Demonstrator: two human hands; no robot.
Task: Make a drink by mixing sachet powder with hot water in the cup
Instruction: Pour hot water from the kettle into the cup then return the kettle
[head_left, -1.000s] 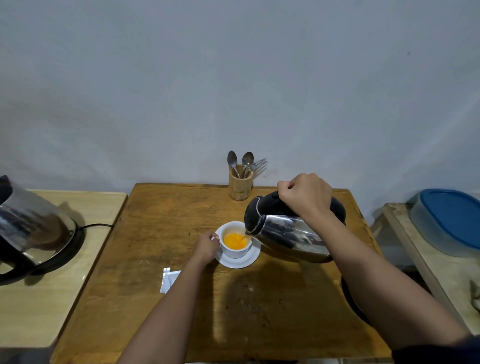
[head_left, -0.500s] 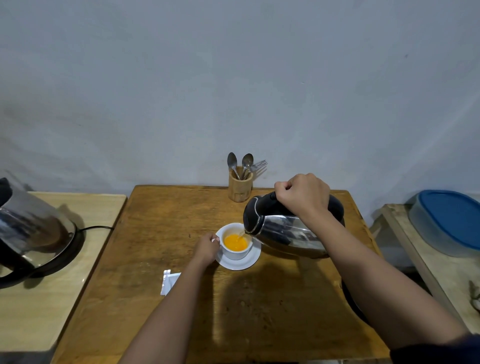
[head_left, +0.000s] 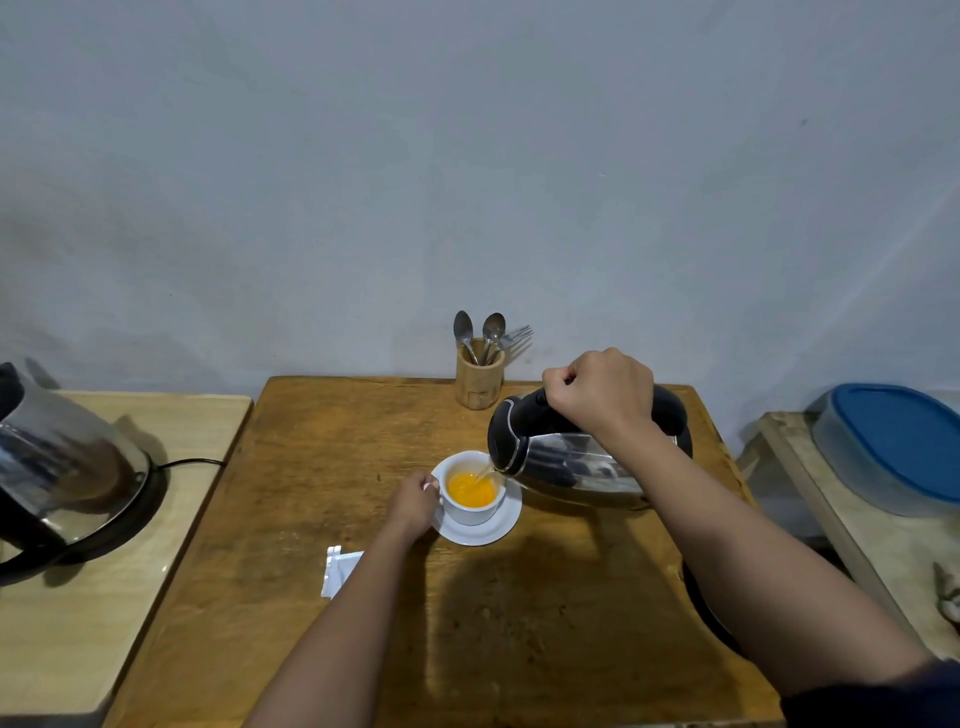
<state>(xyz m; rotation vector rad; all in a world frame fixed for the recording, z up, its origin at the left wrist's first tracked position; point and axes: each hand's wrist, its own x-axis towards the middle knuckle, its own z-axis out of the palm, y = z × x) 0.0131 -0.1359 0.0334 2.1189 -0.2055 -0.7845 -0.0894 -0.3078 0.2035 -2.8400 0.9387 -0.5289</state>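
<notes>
A grey plastered wall (head_left: 467, 156) fills the upper half of the view. Below it stands a worn wooden bench (head_left: 322, 467), with a paler side bench (head_left: 93, 597) touching its left edge and another surface (head_left: 852, 525) well apart to the right. On the right surface sits a clear container with a blue lid (head_left: 893, 441). On the pale side bench a second steel kettle (head_left: 62, 467) rests on its black base, a black cord (head_left: 192, 461) running from it.

The steel electric kettle (head_left: 566, 462) with black lid and handle is tilted over the wooden bench, spout down toward the left. The right hand (head_left: 602, 389) is closed in a fist around its black handle, carrying it off the surface. A thin stream of water runs from the spout into the white cup (head_left: 475, 512).

The cup stands upright on a white saucer (head_left: 498, 532) near the middle of the bench and holds bright orange liquid (head_left: 471, 488). The left hand (head_left: 415, 501) pinches the cup at its left side, fingers curled at the handle.

A wooden utensil holder (head_left: 479, 382) stands at the far edge, just beside the kettle lid, with two spoons (head_left: 493, 328) and a fork (head_left: 517, 335) upright in it. A torn white sachet (head_left: 337, 566) lies flat on the bench near the left forearm, partly covered by it.
</notes>
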